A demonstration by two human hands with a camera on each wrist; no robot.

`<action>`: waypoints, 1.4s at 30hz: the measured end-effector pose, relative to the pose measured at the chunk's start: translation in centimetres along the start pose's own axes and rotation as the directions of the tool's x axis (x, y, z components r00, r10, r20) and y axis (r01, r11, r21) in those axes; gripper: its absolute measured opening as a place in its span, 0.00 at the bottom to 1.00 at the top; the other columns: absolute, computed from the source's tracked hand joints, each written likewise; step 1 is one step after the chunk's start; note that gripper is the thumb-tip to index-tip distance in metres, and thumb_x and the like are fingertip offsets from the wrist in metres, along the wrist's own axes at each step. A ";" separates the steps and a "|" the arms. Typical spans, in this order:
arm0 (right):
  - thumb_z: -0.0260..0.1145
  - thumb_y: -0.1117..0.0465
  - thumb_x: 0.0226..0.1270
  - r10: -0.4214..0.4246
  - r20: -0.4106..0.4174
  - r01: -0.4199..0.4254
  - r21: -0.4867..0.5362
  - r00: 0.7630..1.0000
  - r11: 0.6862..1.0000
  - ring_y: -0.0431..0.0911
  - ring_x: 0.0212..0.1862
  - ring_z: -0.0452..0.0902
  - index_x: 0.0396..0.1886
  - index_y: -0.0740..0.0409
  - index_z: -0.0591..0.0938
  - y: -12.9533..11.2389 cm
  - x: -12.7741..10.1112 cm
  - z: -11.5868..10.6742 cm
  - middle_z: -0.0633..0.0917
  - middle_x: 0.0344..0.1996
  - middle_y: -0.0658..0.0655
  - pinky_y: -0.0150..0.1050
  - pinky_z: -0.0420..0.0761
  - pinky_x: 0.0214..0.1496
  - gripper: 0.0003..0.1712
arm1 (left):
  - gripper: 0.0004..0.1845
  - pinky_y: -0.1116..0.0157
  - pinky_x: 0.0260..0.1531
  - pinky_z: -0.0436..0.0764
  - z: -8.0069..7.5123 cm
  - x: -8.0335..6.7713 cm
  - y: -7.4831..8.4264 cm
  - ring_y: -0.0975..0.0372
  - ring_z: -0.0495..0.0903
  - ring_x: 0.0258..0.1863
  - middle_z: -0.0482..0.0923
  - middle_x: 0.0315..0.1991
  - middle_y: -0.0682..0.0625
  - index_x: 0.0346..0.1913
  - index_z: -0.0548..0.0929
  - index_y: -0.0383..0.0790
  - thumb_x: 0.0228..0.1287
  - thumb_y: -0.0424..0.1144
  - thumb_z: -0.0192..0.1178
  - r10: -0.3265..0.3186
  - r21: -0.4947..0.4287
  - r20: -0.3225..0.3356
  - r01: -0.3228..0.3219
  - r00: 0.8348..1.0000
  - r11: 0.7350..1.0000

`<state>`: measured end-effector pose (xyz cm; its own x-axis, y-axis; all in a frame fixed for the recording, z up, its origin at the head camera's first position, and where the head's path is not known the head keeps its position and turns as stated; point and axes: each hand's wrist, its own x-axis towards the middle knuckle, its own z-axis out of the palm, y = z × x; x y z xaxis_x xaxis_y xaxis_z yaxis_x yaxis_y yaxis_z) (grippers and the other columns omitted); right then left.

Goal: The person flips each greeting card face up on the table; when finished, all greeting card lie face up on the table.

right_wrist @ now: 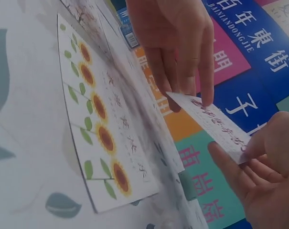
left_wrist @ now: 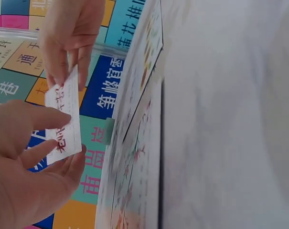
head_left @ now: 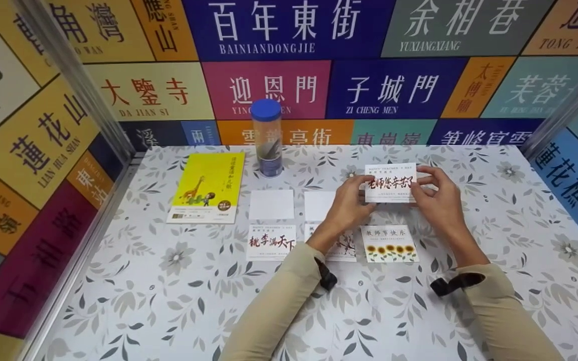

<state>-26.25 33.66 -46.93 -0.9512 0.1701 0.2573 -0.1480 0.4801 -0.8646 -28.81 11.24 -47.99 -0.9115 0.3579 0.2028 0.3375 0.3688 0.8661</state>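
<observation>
From the head camera: left hand (head_left: 351, 200) and right hand (head_left: 437, 198) pinching opposite ends of a white card (head_left: 390, 183) with red calligraphy, held just above the floral table (head_left: 168, 281), over the far right of a card grid. Below it, flat on the table, a sunflower card (head_left: 389, 243); farther left, a red-lettered card (head_left: 271, 242), two blank cards (head_left: 271, 204) and another card largely hidden by the left forearm. Farther left again, a yellow book (head_left: 207, 186), and behind the grid a clear tube with a blue cap (head_left: 267, 138). From the left wrist: left hand (left_wrist: 25, 167) gripping the card (left_wrist: 65, 121) between thumb and fingers, right hand (left_wrist: 70, 38) pinching its far end, clear of the table edge. From the right wrist: right hand (right_wrist: 263, 176) clamping one end of the card (right_wrist: 208, 124) between thumb and finger, left hand (right_wrist: 175, 47) nipping the other, sunflower card (right_wrist: 101, 138) lying flat beneath.
</observation>
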 end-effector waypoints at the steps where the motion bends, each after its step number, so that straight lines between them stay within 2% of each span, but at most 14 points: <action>1: 0.68 0.61 0.78 0.011 0.022 -0.010 -0.017 1.000 1.000 0.33 0.41 0.89 0.75 0.57 0.76 0.2 0.0 0.0 0.86 0.51 0.64 0.27 0.88 0.37 0.29 | 0.35 0.68 0.55 0.88 0.0 0.0 -0.1 0.55 0.88 0.54 0.77 0.72 0.40 0.75 0.77 0.37 0.64 0.23 0.71 0.000 -0.003 -0.006 0.000 1.000 1.000; 5: 0.73 0.60 0.75 0.049 0.107 -0.034 -0.141 0.993 0.989 0.45 0.48 0.87 0.77 0.53 0.74 1.0 -0.1 -0.1 0.85 0.58 0.66 0.24 0.86 0.42 0.34 | 0.37 0.75 0.50 0.87 -0.1 0.0 -0.5 0.56 0.90 0.50 0.79 0.69 0.39 0.74 0.76 0.32 0.60 0.17 0.67 0.019 0.052 -0.012 -0.018 1.000 0.998; 7: 0.74 0.60 0.73 0.063 0.149 -0.029 -0.218 0.987 0.975 0.51 0.51 0.86 0.75 0.55 0.76 1.4 -0.2 -0.1 0.85 0.60 0.67 0.24 0.82 0.44 0.33 | 0.36 0.75 0.55 0.85 -0.1 0.2 -1.0 0.59 0.88 0.54 0.81 0.68 0.42 0.73 0.79 0.34 0.58 0.18 0.68 0.023 0.127 0.007 -0.023 1.000 0.992; 8: 0.75 0.60 0.72 0.066 0.168 -0.023 -0.249 0.984 0.968 0.54 0.52 0.86 0.73 0.56 0.77 1.5 -0.2 -0.1 0.85 0.61 0.67 0.25 0.81 0.45 0.32 | 0.35 0.73 0.59 0.84 0.5 0.7 -2.1 0.60 0.87 0.57 0.82 0.66 0.43 0.71 0.81 0.34 0.57 0.20 0.69 0.039 0.185 0.014 -0.041 0.999 0.982; 12: 0.76 0.61 0.70 0.083 0.242 0.002 -0.331 0.967 0.944 0.61 0.55 0.85 0.68 0.61 0.81 2.1 -0.3 0.0 0.84 0.62 0.69 0.40 0.81 0.54 0.29 | 0.28 0.68 0.71 0.77 2.2 2.1 -4.9 0.62 0.79 0.66 0.86 0.60 0.49 0.62 0.90 0.40 0.55 0.26 0.71 0.034 0.336 0.093 -0.063 0.995 0.940; 14: 0.76 0.60 0.70 0.086 0.260 0.014 -0.358 0.962 0.934 0.63 0.57 0.84 0.67 0.61 0.82 2.2 -0.4 0.0 0.84 0.61 0.69 0.48 0.81 0.57 0.28 | 0.22 0.66 0.70 0.79 3.1 2.7 -5.9 0.61 0.80 0.63 0.87 0.57 0.49 0.55 0.93 0.39 0.56 0.27 0.70 0.017 0.361 0.135 -0.065 0.991 0.930; 17: 0.77 0.59 0.70 0.081 0.278 0.034 -0.387 0.957 0.921 0.66 0.58 0.81 0.65 0.62 0.85 2.3 -0.4 0.0 0.83 0.59 0.71 0.57 0.81 0.59 0.26 | 0.16 0.67 0.68 0.80 2.3 2.0 -4.1 0.60 0.82 0.60 0.86 0.58 0.48 0.54 0.93 0.37 0.63 0.29 0.71 -0.062 0.365 0.211 -0.020 0.975 0.931; 25: 0.77 0.59 0.69 0.051 0.335 0.098 -0.413 0.941 0.905 0.66 0.59 0.80 0.62 0.63 0.88 1.8 -0.4 -0.3 0.81 0.62 0.72 0.62 0.79 0.59 0.24 | 0.15 0.68 0.68 0.81 0.8 0.3 -1.2 0.60 0.82 0.62 0.85 0.59 0.48 0.56 0.90 0.35 0.70 0.33 0.70 -0.119 0.369 0.256 0.017 0.959 0.929; 29: 0.77 0.60 0.69 0.027 0.347 0.125 -0.407 0.938 0.905 0.67 0.58 0.80 0.61 0.63 0.88 1.9 -0.3 -0.3 0.81 0.64 0.72 0.64 0.79 0.61 0.23 | 0.14 0.68 0.68 0.81 0.1 -0.5 0.1 0.58 0.82 0.62 0.85 0.60 0.46 0.56 0.90 0.34 0.71 0.33 0.69 -0.102 0.364 0.252 0.003 0.962 0.931; 33: 0.77 0.60 0.69 0.011 0.351 0.140 -0.400 0.936 0.906 0.67 0.58 0.80 0.61 0.62 0.88 2.0 -0.3 -0.3 0.81 0.65 0.71 0.62 0.79 0.61 0.22 | 0.17 0.68 0.70 0.79 -0.2 -0.7 0.3 0.59 0.82 0.65 0.86 0.64 0.47 0.61 0.89 0.37 0.72 0.33 0.68 -0.094 0.333 0.256 0.003 0.962 0.943; 35: 0.77 0.59 0.70 0.010 0.353 0.140 -0.397 0.936 0.907 0.66 0.57 0.80 0.61 0.62 0.88 1.9 -0.3 -0.3 0.82 0.64 0.70 0.60 0.79 0.59 0.22 | 0.21 0.65 0.62 0.84 -0.5 -0.7 0.2 0.57 0.86 0.58 0.87 0.61 0.45 0.66 0.87 0.38 0.73 0.33 0.67 -0.082 0.300 0.266 -0.002 0.961 0.954; 38: 0.75 0.58 0.72 -0.004 0.353 0.151 -0.390 0.935 0.908 0.66 0.57 0.80 0.62 0.62 0.87 1.8 -0.3 -0.4 0.82 0.63 0.71 0.60 0.79 0.59 0.22 | 0.24 0.65 0.60 0.85 -1.3 -0.9 0.2 0.56 0.86 0.58 0.88 0.62 0.45 0.70 0.83 0.38 0.74 0.32 0.66 -0.030 0.255 0.253 -0.037 0.967 0.966; 40: 0.74 0.58 0.74 -0.018 0.346 0.160 -0.385 0.938 0.909 0.67 0.57 0.81 0.62 0.63 0.87 1.6 -0.4 -0.3 0.82 0.63 0.72 0.63 0.79 0.60 0.22 | 0.23 0.65 0.63 0.85 -2.2 -1.1 0.1 0.54 0.86 0.60 0.87 0.63 0.44 0.70 0.83 0.37 0.74 0.32 0.65 0.008 0.238 0.235 -0.066 0.972 0.969; 42: 0.72 0.57 0.76 -0.029 0.337 0.163 -0.376 0.941 0.912 0.68 0.58 0.81 0.63 0.63 0.86 1.3 -0.5 -0.1 0.81 0.64 0.72 0.65 0.79 0.63 0.22 | 0.23 0.65 0.74 0.78 -3.2 -1.5 -0.2 0.55 0.81 0.70 0.85 0.68 0.45 0.70 0.83 0.36 0.75 0.32 0.65 0.042 0.246 0.204 -0.092 0.978 0.965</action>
<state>-25.95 34.26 -48.18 -0.9820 -0.1444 0.1220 -0.1887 0.7892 -0.5845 -28.28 7.87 -46.97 -0.8295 0.5403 0.1414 0.4676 0.5335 0.7048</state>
